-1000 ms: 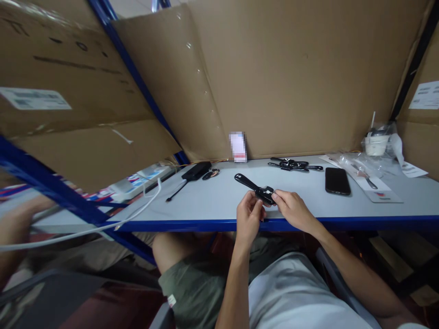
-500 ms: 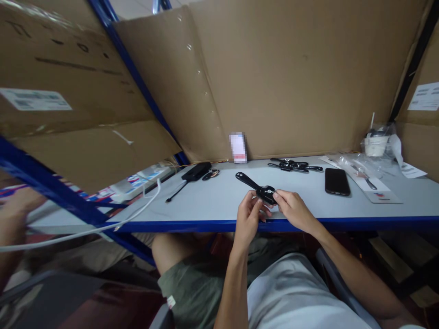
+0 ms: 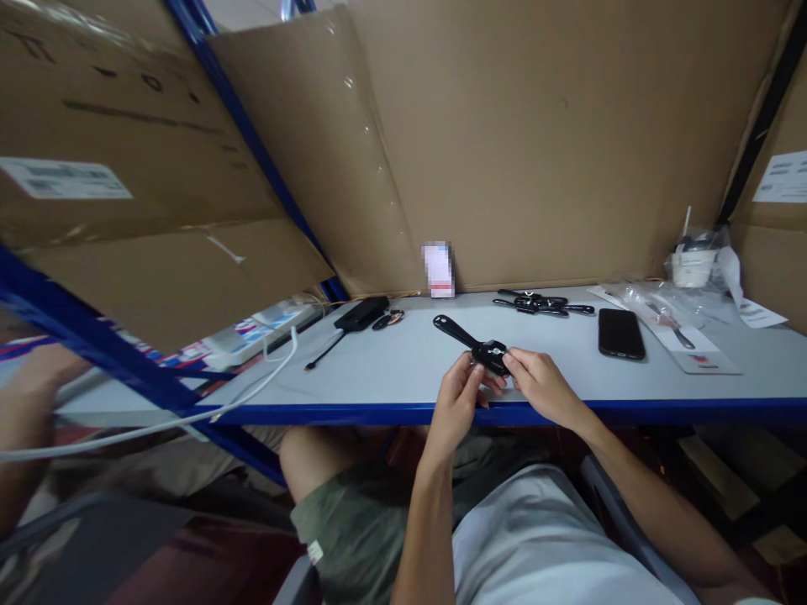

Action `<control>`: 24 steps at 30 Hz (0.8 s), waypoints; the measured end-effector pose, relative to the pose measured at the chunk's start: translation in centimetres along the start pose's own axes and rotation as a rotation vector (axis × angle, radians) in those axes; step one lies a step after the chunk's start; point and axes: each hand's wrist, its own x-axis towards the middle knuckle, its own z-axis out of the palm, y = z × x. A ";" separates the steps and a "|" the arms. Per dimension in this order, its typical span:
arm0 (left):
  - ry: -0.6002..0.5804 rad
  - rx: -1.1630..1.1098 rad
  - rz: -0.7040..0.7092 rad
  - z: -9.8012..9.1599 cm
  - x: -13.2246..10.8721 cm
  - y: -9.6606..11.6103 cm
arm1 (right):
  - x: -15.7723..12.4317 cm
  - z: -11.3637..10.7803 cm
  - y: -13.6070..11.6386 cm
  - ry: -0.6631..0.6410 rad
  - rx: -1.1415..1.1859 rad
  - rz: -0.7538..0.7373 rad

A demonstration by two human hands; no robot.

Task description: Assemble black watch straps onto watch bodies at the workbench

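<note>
Both of my hands pinch a small black device with a long strap-like arm (image 3: 470,343) just above the front edge of the grey table (image 3: 403,370). My left hand (image 3: 457,405) grips its near end from below left, fingers curled. From the right, my right hand (image 3: 539,385) closes thumb and fingers on the same body. The strap end points away to the upper left and rests over the tabletop.
A black phone (image 3: 620,333) lies to the right, with several black parts (image 3: 542,304) behind. A black box with a cable (image 3: 361,313) sits at left, a white cable (image 3: 189,413) runs off-table. Bags and a white cup (image 3: 692,265) stand far right. Another person's hand (image 3: 31,395) shows at left. Cardboard walls surround.
My hands have shifted slightly on the black device. The other person's hand at the left edge has moved a little.
</note>
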 end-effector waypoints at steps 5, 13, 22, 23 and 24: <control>0.041 0.052 -0.005 0.3 -0.1 -0.1 | 0.0 0.1 0.0 0.000 -0.021 0.005; 0.140 0.139 0.012 1.0 -0.3 -0.2 | 0.1 0.1 0.0 -0.009 -0.031 0.019; 0.194 0.196 0.031 1.0 -0.4 -0.5 | 0.0 0.0 -0.2 -0.022 -0.027 0.018; 0.196 0.196 0.033 1.1 -0.4 -0.5 | 0.0 0.0 -0.2 -0.023 -0.027 0.019; 0.197 0.196 0.034 1.1 -0.4 -0.5 | 0.0 0.0 -0.3 -0.025 -0.029 0.019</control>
